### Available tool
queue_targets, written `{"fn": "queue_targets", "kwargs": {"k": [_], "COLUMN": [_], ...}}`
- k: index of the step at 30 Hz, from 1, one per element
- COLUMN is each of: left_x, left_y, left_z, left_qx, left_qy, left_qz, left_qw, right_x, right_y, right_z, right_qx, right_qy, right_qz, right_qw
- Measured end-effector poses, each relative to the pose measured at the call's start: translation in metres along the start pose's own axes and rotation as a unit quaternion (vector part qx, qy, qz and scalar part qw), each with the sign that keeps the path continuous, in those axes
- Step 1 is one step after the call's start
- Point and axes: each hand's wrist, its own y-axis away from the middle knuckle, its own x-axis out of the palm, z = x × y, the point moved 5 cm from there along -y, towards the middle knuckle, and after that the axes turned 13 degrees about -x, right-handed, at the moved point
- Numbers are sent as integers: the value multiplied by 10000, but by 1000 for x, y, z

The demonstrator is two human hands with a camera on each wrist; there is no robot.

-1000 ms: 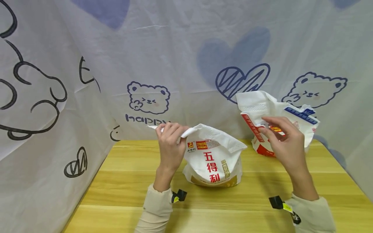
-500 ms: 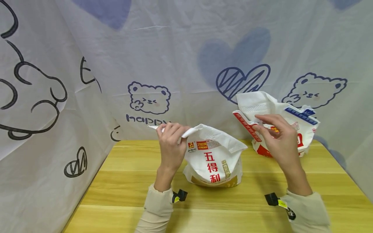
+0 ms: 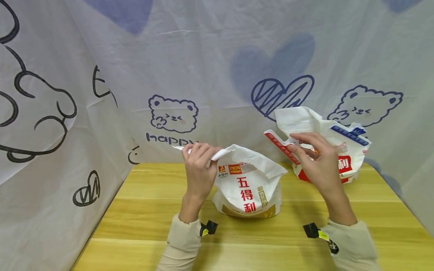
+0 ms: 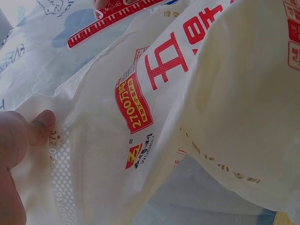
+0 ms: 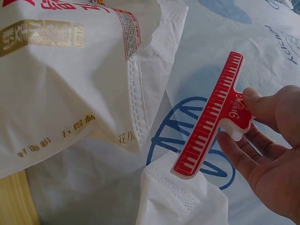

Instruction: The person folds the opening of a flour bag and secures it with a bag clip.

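Observation:
A white flour bag [image 3: 247, 184] with red lettering stands upright on the wooden table, its top leaning and folded over. My left hand [image 3: 200, 165] grips the left end of its top edge; in the left wrist view the thumb [image 4: 44, 123] presses on the dotted seam. To the right of this bag my right hand [image 3: 318, 162] holds a red clip [image 3: 279, 146] in the air. The right wrist view has the clip [image 5: 211, 117] with a piano-key pattern, its handle pinched between thumb and fingers. The clip is apart from the front bag there.
Behind my right hand stands a second white flour bag [image 3: 298, 118] with a blue clip [image 3: 349, 134] across its top. The wooden table [image 3: 152, 210] meets a patterned cloth curtain [image 3: 217, 67] at the back and on both sides.
My right hand has moved left with the red clip, closer to the front bag, uncovering more of the rear bag. The left hand and the front bag stay in place.

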Motion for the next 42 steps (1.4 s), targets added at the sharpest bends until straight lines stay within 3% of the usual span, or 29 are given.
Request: {"fn": "queue_targets", "kwargs": {"k": [17,26,42], "left_x": [0,-1,-1], "left_y": [1,0,1], "left_z": [0,-2,0], "left_qx": [5,73,63], "left_qy": [-16,-8,-25], "left_qz": [-4,-105,-82], "left_qw": [10000,9999,9999], "right_x": [15,21,26], "right_y": [1,2,-2], "right_z": [0,-1,4], "right_qx": [279,531,264], "right_qy": [-143,49,-7], "right_qz": [360,500,516], "right_qw": [9989,9973,9983]}}
